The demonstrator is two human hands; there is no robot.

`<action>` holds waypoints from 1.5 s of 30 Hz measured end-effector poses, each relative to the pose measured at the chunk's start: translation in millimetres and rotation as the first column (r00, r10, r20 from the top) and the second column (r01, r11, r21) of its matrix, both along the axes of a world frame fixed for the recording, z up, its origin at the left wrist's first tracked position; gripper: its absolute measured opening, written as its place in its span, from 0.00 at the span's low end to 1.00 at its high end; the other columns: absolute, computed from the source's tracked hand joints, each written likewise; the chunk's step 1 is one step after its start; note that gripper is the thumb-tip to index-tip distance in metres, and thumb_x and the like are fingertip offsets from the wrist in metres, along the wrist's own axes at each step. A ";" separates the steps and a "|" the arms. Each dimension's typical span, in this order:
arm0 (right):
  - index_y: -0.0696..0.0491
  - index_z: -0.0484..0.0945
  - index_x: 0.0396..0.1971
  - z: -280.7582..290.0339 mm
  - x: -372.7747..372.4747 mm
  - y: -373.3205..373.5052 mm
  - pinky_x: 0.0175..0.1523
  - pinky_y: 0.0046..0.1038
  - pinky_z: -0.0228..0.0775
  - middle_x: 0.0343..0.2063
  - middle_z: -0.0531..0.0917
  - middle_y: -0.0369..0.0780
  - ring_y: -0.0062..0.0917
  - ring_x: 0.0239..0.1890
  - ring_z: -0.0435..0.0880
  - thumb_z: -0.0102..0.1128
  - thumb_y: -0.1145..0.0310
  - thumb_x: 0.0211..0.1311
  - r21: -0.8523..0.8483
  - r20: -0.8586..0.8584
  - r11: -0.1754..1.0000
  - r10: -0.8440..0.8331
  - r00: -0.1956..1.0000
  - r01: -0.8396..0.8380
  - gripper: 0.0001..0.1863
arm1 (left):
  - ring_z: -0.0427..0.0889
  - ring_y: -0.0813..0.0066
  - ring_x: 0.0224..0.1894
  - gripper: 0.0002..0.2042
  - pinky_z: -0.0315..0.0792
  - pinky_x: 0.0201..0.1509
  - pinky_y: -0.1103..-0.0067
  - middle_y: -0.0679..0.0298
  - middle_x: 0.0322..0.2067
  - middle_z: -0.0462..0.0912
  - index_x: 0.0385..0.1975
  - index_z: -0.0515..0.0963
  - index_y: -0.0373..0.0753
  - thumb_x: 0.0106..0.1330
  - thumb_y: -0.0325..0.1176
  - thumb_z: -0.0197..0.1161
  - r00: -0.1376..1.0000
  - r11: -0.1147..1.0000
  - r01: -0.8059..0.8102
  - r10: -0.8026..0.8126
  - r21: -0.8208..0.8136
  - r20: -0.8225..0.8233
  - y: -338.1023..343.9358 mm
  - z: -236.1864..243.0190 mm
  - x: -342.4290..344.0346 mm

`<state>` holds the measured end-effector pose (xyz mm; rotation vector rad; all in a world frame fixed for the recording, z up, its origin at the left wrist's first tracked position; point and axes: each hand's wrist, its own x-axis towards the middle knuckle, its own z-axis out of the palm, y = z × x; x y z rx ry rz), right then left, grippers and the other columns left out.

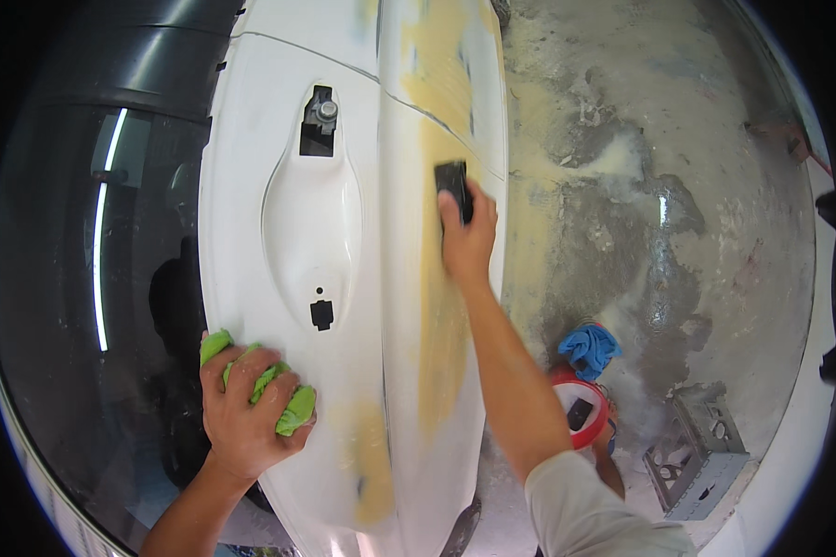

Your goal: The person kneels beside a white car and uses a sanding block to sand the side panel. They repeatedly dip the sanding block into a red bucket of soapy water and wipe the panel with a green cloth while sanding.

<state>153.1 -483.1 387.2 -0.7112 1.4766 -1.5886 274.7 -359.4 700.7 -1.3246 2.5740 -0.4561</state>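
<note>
A white car door panel (237, 195) stretches away in front of me, with patches of yellow filler (441, 353) along its ridge. My right hand (470, 243) grips a black sanding block (451, 176) that rests on the filler strip, right of the handle recess (311, 218). The hand's edges look slightly blurred. Near the window edge, my left hand (241, 432) is closed around a crumpled green cloth (297, 410), which bulges between its fingers and lies against the white panel.
Dark window glass (56, 241) lies along the left. On the wet, stained concrete floor (613, 223) at right stand a red-rimmed bucket (604, 401) holding a dark block (580, 414), a blue cloth (590, 347) and a grey crate (706, 483). Part of a leg shows beside the bucket.
</note>
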 end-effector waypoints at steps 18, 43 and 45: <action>0.61 0.80 0.54 -49.8 -20.1 -52.1 0.58 0.34 0.74 0.48 0.83 0.48 0.39 0.50 0.83 0.71 0.55 0.65 0.089 0.277 0.996 -0.031 0.960 0.006 0.27 | 0.75 0.53 0.49 0.16 0.70 0.55 0.57 0.61 0.45 0.79 0.33 0.81 0.47 0.43 0.35 0.76 1.000 1.000 0.001 -0.001 0.005 0.012 1.7 -3.4 4.3; 0.62 0.68 0.63 -63.7 57.6 305.1 0.68 0.47 0.64 0.57 0.73 0.54 0.47 0.58 0.72 0.72 0.43 0.60 -0.042 0.090 0.948 0.317 0.944 -0.315 0.44 | 0.74 0.53 0.50 0.14 0.70 0.55 0.57 0.62 0.44 0.78 0.32 0.81 0.49 0.44 0.39 0.73 0.998 1.000 -0.003 0.003 0.008 0.069 -1.0 -2.5 0.9; 0.61 0.68 0.63 -74.7 42.7 235.4 0.65 0.44 0.67 0.57 0.74 0.54 0.47 0.59 0.73 0.72 0.45 0.62 -0.086 0.042 0.962 0.264 0.964 -0.260 0.42 | 0.74 0.53 0.50 0.13 0.70 0.55 0.57 0.62 0.44 0.78 0.32 0.81 0.49 0.45 0.39 0.73 0.997 1.000 0.001 -0.002 0.009 0.083 -0.3 -1.2 3.1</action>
